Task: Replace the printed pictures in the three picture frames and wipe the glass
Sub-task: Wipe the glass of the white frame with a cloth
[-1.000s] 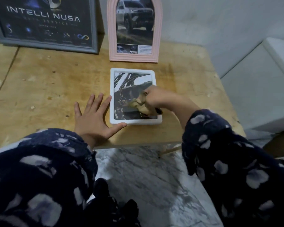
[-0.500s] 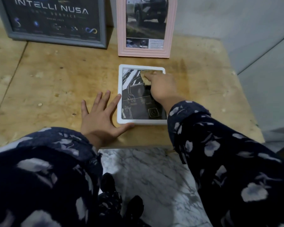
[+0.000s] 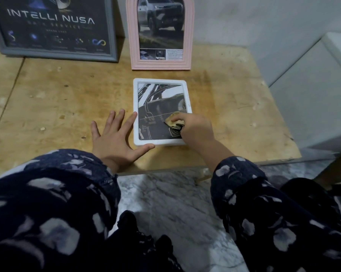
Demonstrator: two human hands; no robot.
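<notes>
A small white picture frame lies flat on the wooden table, with a dark car print under its glass. My right hand grips a tan cloth and presses it on the lower right part of the glass. My left hand lies flat on the table with fingers spread, its index finger and thumb against the frame's left side and bottom left corner. A pink arched frame with a car photo and a grey frame with a dark poster stand upright behind.
The two upright frames lean against the pale wall at the back. A white ledge or box sits past the table's right edge. Marble floor shows below the front edge, between my patterned sleeves.
My right hand with the cloth went from the lower glass up to the top edge, then back down to the lower right. The left hand stayed put.
</notes>
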